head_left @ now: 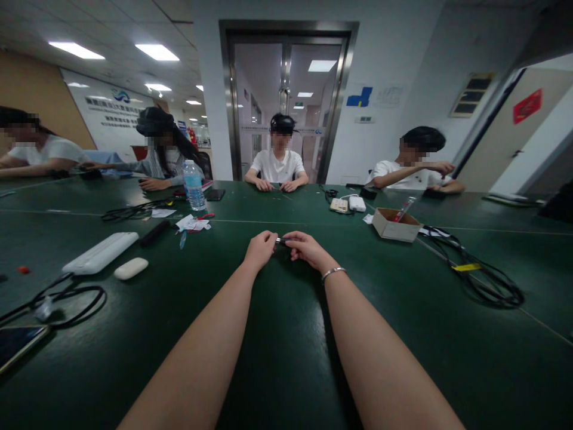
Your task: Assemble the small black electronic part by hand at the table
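Both my arms reach forward over the dark green table (pixel 286 334). Between my fingertips is a small slim black-and-silver object (pixel 280 241), too small to name for certain. My left hand (pixel 261 249) pinches its silver end. On the other side, my right hand (pixel 308 248) has thumb and fingers closed on the black part, with a silver bracelet (pixel 333 273) at the wrist. Fingers cover much of the object.
To the left lie a white device (pixel 102 252), a white oval case (pixel 131 269), a phone (pixel 20 346) and black cables. A water bottle (pixel 194 186) stands beyond. Right are an open box (pixel 394 229) and a coiled cable (pixel 487 278). Several people sit around the table.
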A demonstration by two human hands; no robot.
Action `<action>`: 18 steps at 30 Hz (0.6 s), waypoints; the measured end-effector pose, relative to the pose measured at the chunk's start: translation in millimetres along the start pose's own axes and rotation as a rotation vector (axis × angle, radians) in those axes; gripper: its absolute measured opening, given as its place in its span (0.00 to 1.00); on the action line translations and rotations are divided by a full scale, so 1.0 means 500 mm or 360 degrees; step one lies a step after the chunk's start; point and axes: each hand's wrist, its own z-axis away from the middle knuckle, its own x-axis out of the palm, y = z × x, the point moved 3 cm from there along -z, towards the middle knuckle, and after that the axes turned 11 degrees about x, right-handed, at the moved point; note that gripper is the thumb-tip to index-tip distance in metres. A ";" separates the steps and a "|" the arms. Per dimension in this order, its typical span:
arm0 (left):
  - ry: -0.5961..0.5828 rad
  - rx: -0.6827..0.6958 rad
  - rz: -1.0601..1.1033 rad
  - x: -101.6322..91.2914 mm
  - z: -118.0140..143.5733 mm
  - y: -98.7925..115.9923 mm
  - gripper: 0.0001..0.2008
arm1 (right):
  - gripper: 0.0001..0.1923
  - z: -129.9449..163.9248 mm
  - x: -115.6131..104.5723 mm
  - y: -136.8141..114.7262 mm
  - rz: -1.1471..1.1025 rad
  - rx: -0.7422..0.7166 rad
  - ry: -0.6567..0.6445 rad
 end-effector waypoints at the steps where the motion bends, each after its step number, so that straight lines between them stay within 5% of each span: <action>1: 0.0013 -0.0003 0.0043 0.000 0.000 -0.001 0.13 | 0.07 0.000 0.000 0.000 0.0007 0.0000 0.0007; 8: 0.0033 0.0110 0.0130 0.000 -0.005 -0.009 0.12 | 0.10 -0.014 0.006 0.011 0.0272 -0.0046 0.0084; 15: 0.0028 0.0249 -0.0132 -0.003 0.010 0.005 0.12 | 0.08 -0.001 0.037 0.013 0.1141 -0.0417 0.0662; 18: 0.0058 0.0197 -0.0152 -0.013 0.026 0.019 0.10 | 0.06 0.012 0.052 0.011 0.1239 -0.0407 0.0672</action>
